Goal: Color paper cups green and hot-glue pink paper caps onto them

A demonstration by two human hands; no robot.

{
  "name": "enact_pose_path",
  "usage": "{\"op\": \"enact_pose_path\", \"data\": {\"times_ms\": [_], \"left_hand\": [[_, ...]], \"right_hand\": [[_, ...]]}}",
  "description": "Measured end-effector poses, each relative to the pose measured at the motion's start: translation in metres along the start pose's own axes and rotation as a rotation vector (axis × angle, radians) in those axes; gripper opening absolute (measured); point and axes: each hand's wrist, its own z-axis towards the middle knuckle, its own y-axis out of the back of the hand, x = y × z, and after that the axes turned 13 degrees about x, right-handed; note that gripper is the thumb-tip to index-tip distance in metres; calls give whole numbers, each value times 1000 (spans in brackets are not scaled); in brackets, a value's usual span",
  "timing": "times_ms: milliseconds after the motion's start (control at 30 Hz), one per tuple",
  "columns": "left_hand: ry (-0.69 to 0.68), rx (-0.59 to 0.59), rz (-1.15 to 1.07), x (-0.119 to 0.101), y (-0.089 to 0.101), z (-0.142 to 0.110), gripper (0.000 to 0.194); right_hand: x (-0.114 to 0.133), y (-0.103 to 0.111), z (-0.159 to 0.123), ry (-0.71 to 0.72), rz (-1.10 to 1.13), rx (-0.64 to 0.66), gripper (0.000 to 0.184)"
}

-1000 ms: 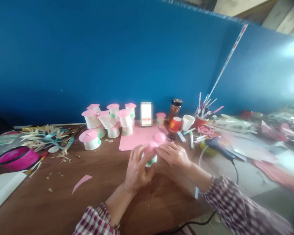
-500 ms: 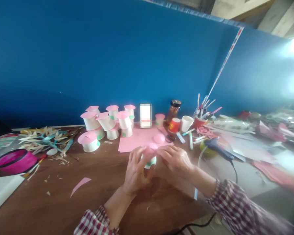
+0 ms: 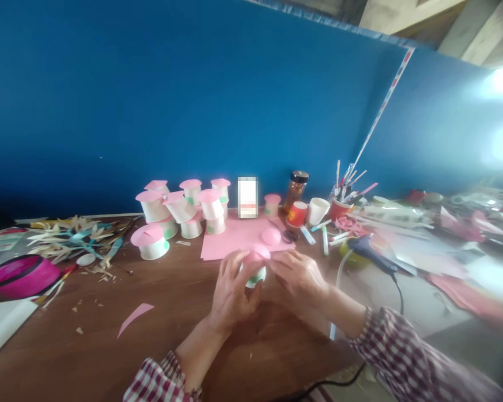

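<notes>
My left hand (image 3: 231,296) is wrapped round a small white paper cup (image 3: 255,277) with a green patch on its side. On top of the cup sits a pink paper cone (image 3: 256,254), over which my left fingers also reach. At the cone's right edge, my right hand (image 3: 299,274) pinches the paper between its bent fingers; the exact contact is partly hidden. Just behind lies another rounded pink paper cone (image 3: 270,236) on a pink paper sheet (image 3: 226,240).
Cups with pink paper tops (image 3: 150,240) stand stacked at the back left. Scissors (image 3: 289,235), a red cup (image 3: 297,214), a white cup (image 3: 319,211), a lidded jar (image 3: 297,187) and markers lie behind my right hand. A glue gun (image 3: 371,252) with its cord is at right.
The whole view shifts slightly left. Both hands stay round the cup; my right fingers move a little along the cone's edge, and more of the pink cone shows.
</notes>
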Motion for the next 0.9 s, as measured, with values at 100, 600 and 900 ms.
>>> {"op": "enact_pose_path", "data": {"times_ms": [100, 600, 900], "left_hand": [[-5, -4, 0, 0, 0, 0, 37], [2, -3, 8, 1, 1, 0, 37], [-3, -1, 10, 3, -1, -2, 40]], "right_hand": [[1, -1, -1, -6, 19, 19, 22], [1, -6, 13, -275, 496, -96, 51], [8, -6, 16, -326, 563, -35, 53]]}}
